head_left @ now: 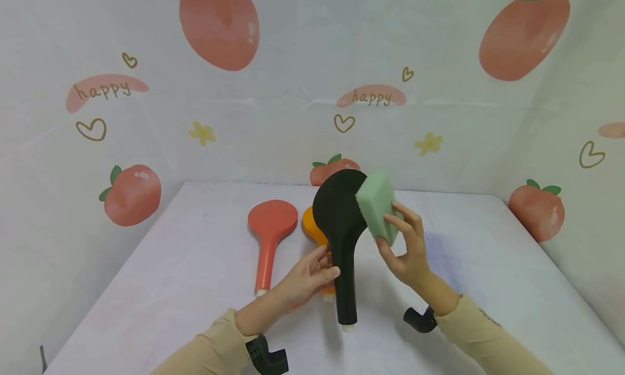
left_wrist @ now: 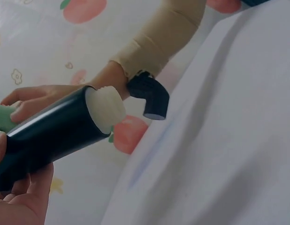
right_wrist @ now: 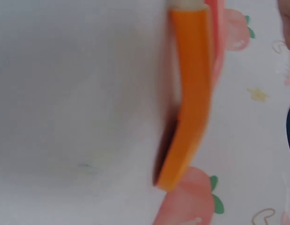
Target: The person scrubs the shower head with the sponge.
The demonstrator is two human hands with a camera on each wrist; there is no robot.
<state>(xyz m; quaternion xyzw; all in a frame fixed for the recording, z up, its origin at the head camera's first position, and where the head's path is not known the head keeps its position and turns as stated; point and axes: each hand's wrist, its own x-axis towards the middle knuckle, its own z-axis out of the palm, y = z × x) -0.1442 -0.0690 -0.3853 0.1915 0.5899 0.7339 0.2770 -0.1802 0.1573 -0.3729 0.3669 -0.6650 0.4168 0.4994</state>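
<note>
My left hand (head_left: 312,274) grips the handle of a black shower head (head_left: 339,223) and holds it upright above the table, round face up. My right hand (head_left: 407,245) holds a green sponge (head_left: 378,212) pressed against the right edge of the black head. In the left wrist view the black handle (left_wrist: 51,136) with its white threaded end (left_wrist: 106,108) crosses my left hand's fingers (left_wrist: 23,197). An orange shower head (head_left: 312,228) lies on the table behind the black one; the right wrist view shows it blurred as an orange shower head (right_wrist: 191,93). A red shower head (head_left: 270,234) lies to its left.
A white table (head_left: 185,288) is covered with a cloth. A backdrop printed with tomatoes and "happy" (head_left: 371,95) closes off the back and both sides. Black wrist mounts (head_left: 420,319) show near both sleeves.
</note>
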